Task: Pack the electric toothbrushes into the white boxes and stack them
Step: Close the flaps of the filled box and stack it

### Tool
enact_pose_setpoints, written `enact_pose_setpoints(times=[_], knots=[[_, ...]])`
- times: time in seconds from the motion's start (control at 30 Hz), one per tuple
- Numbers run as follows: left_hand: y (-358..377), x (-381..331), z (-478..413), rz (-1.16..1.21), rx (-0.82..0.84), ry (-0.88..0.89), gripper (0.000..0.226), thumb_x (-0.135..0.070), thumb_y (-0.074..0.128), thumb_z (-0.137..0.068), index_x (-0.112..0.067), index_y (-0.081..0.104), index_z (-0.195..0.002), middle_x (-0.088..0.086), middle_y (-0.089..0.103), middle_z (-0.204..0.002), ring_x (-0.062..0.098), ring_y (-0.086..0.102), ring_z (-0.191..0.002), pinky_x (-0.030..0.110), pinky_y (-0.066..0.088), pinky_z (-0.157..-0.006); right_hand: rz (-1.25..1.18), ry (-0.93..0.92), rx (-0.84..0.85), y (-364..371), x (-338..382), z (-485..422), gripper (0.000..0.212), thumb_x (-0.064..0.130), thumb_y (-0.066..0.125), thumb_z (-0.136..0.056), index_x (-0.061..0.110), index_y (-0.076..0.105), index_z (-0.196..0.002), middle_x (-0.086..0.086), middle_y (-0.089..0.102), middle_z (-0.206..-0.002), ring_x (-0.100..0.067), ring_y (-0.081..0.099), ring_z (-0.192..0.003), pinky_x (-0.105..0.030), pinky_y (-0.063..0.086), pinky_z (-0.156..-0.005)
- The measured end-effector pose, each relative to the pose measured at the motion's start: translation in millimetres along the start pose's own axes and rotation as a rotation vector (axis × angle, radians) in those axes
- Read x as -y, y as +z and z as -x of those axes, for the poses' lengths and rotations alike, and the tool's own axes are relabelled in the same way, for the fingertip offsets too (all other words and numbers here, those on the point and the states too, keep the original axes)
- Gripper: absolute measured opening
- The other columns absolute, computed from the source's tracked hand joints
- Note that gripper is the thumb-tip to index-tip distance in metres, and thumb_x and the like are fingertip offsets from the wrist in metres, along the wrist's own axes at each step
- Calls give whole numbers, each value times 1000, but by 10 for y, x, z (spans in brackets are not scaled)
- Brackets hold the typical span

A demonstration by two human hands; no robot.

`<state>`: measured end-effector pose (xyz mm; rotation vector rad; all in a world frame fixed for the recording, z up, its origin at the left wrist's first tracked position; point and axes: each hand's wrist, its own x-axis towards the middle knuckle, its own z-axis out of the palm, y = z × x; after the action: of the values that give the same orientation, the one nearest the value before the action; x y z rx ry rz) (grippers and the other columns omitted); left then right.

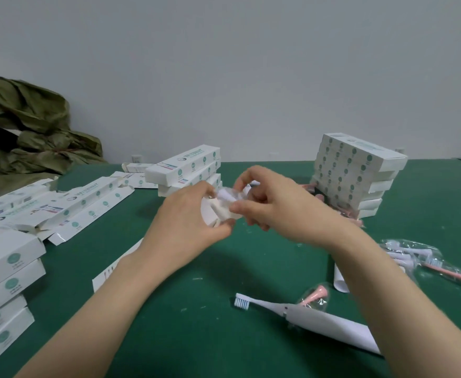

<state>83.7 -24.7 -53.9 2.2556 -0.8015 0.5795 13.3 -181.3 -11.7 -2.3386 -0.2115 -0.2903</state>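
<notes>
Above the middle of the green table [196,309], my left hand [188,222] grips the end of a white box [214,211]. My right hand [273,203] pinches a small clear bag with white brush heads [228,195] at the box's open end. A white electric toothbrush [314,320] lies on the table in front of me to the right, bristles pointing left. A bagged pink brush head [318,294] lies just behind it. A pink toothbrush [453,274] and bagged white brush heads [404,252] lie at the right edge.
A tall stack of closed white boxes [357,173] stands at the back right, a shorter stack [188,170] at the back middle. Several open, empty boxes [82,205] lie at the left, with stacked closed boxes [5,282] nearer. A green cloth bundle [27,126] sits far left.
</notes>
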Motion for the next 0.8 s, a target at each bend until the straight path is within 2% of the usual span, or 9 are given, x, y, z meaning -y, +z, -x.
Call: enact_pose_setpoints(times=[0.07, 0.13, 0.23, 0.3, 0.47, 0.53, 0.63, 0.73, 0.8], knots=[[16, -11, 2, 22, -12, 2, 42, -48, 66, -60, -25, 57, -95, -18, 53, -82, 2, 38, -75, 0, 32, -67, 353, 27, -89, 75, 52, 18, 18, 38, 56, -92, 23, 47, -97, 6, 63, -82, -8, 49, -60, -12, 30, -41], [22, -30, 6, 23, -27, 12, 47, -48, 65, -60, -23, 57, -99, -18, 52, -84, -1, 35, -76, -3, 30, -68, 477, 24, -146, 112, 99, 46, 14, 40, 54, -92, 28, 52, -98, 8, 61, -89, -3, 46, -65, -16, 29, -39], [15, -57, 9, 33, 2, 28, 51, -49, 64, -58, -24, 55, -101, -21, 51, -80, -1, 39, -75, -1, 31, -69, 387, -45, -203, 114, 142, 37, 11, 30, 60, -89, 25, 64, -98, 9, 48, -84, 4, 38, -65, 3, 30, -60], [13, -74, 14, 54, 42, 60, 50, -47, 66, -58, -24, 55, -101, -21, 51, -80, -13, 43, -79, 2, 33, -69, 347, -66, -255, 109, 155, 18, 17, 18, 56, -88, 22, 68, -98, 6, 42, -88, 7, 37, -69, 6, 26, -67], [9, -127, 36, 87, 27, 97, 55, -37, 70, -60, -22, 55, -111, -17, 58, -90, 0, 41, -80, 5, 33, -71, 127, -45, -198, 203, 180, 24, 32, 11, 50, -87, 23, 62, -115, 4, 49, -95, -3, 47, -82, -6, 36, -67], [4, -126, 37, 51, -14, 81, 71, -40, 68, -60, -20, 52, -126, -6, 64, -107, 7, 48, -92, 11, 29, -70, 14, -16, -319, 246, 136, -13, 33, 9, 56, -85, 21, 54, -116, 9, 57, -89, -8, 58, -86, -13, 42, -67], [7, -144, 38, 23, -47, 67, 77, -46, 64, -60, -16, 51, -130, 1, 64, -116, 16, 52, -102, 11, 25, -73, -156, 7, -538, 298, 74, -51, 22, 12, 71, -80, 17, 56, -95, 12, 62, -78, -3, 62, -73, -11, 46, -65], [5, -126, 38, 41, -49, 52, 76, -44, 61, -59, -17, 51, -130, 0, 63, -117, 13, 50, -104, 10, 25, -73, -74, -94, -516, 440, 50, -55, 4, 10, 70, -82, 10, 67, -85, 1, 62, -79, -9, 57, -74, -12, 42, -67], [12, -87, 39, 41, -16, 45, 80, -38, 59, -56, -19, 48, -133, 0, 60, -122, 19, 51, -112, 11, 25, -76, 113, -171, -366, 545, 24, -70, 14, 6, 57, -90, 5, 70, -92, -5, 51, -90, -15, 47, -85, -17, 33, -70]])
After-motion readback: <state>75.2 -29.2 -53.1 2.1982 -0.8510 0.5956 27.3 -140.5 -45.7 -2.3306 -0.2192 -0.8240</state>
